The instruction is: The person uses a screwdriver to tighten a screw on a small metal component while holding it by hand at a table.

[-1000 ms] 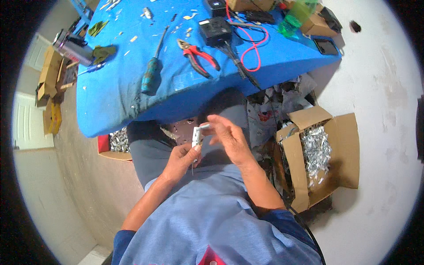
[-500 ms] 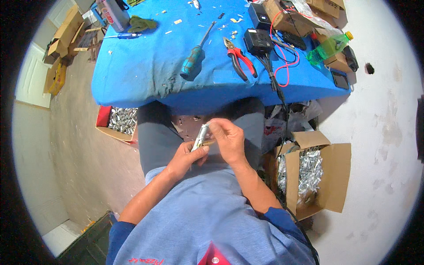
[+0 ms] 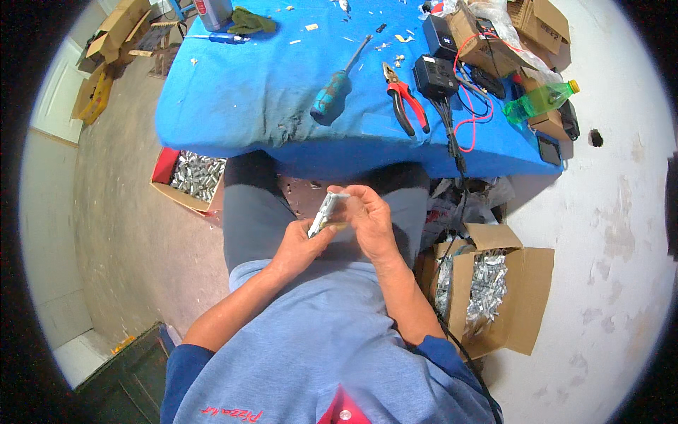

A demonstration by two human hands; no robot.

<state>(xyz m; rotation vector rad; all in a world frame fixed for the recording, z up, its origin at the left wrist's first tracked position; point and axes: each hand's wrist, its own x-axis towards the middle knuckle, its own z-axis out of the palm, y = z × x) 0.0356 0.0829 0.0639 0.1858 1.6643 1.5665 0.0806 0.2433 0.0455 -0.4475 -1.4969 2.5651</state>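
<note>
I had the left hand (image 3: 299,247) gripping a slim whitish piece (image 3: 324,213); whether the right hand (image 3: 371,222) pinched its top, I couldn't tell.

The part (image 3: 322,215) is white, the table cover (image 3: 219,99) blue.

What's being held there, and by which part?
A slim white piece, held near its lower end by the left hand. The right hand is at its upper end; whether it grips can't be told.
</note>
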